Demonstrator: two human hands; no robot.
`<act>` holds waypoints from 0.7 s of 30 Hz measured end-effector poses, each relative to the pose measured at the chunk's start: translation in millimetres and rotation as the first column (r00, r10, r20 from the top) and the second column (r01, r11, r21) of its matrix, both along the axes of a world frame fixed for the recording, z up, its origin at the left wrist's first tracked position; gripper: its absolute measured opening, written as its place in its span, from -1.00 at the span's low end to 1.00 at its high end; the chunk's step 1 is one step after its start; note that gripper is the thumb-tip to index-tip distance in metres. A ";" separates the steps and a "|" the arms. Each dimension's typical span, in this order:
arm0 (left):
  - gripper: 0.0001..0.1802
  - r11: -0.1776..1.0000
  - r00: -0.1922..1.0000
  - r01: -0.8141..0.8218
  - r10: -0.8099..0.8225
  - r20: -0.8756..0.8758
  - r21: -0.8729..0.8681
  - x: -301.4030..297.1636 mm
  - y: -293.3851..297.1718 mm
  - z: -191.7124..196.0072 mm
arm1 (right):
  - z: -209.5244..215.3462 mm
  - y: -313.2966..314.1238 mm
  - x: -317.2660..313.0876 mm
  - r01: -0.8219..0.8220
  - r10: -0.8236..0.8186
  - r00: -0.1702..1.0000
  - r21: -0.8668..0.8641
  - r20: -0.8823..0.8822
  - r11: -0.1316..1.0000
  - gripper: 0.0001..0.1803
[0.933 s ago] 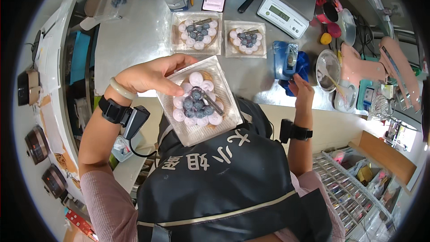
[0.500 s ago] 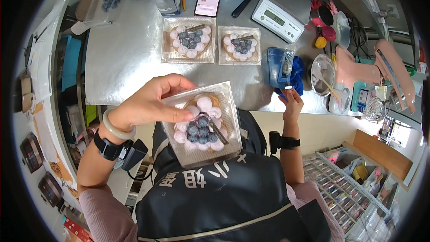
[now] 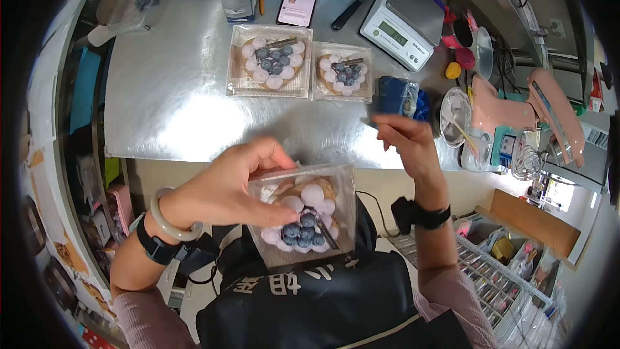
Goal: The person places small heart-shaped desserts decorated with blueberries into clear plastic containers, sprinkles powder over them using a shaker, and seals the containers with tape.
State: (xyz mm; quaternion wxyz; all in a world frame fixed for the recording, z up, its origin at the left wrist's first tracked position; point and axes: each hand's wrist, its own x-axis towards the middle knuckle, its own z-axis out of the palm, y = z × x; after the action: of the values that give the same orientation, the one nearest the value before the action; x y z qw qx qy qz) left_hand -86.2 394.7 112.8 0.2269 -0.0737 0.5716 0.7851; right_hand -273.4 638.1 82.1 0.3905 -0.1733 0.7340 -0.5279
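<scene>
The left hand (image 3: 226, 184) clamps the boxed blueberry tart (image 3: 307, 220); the right hand (image 3: 412, 147) is apart, at upper right, its closure unclear.

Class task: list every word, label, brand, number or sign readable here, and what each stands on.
Writing is located here, not copied.
Dark apron: large white characters, partly hidden.
Scale: digits on its display, blurred; small front markings, unreadable.
Phone: lines of text, too small to read.
Clear box in the left hand: faint print, partly covered.
</scene>
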 end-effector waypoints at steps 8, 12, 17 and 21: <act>-0.45 0.999 0.998 -0.001 -0.002 -0.064 -0.049 12.9 7.7 -1.0 | 33.4 -102.2 0.3 -0.662 0.736 0.490 -0.349 0.468 0.663 -0.72; -0.44 0.997 0.999 -0.018 0.015 -0.048 -0.071 20.4 4.7 -5.2 | 30.6 -115.2 6.3 -0.761 0.770 0.337 -0.325 0.541 0.562 -0.77; -0.47 0.992 0.998 -0.041 0.035 -0.051 -0.116 24.9 2.6 -5.3 | 18.7 -127.2 10.7 -0.794 0.771 0.296 -0.304 0.563 0.527 -0.77; -0.48 0.989 0.993 -0.069 0.056 -0.105 -0.128 28.7 1.1 -10.4 | 5.8 -134.3 14.0 -0.852 0.857 0.270 -0.305 0.439 0.424 -0.74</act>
State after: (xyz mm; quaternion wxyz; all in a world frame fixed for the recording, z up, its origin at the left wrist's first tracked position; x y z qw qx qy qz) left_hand -57.5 395.8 102.3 0.1675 -0.0664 0.6301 0.7553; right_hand -259.4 503.7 87.9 0.7979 -0.3866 0.3809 -0.2625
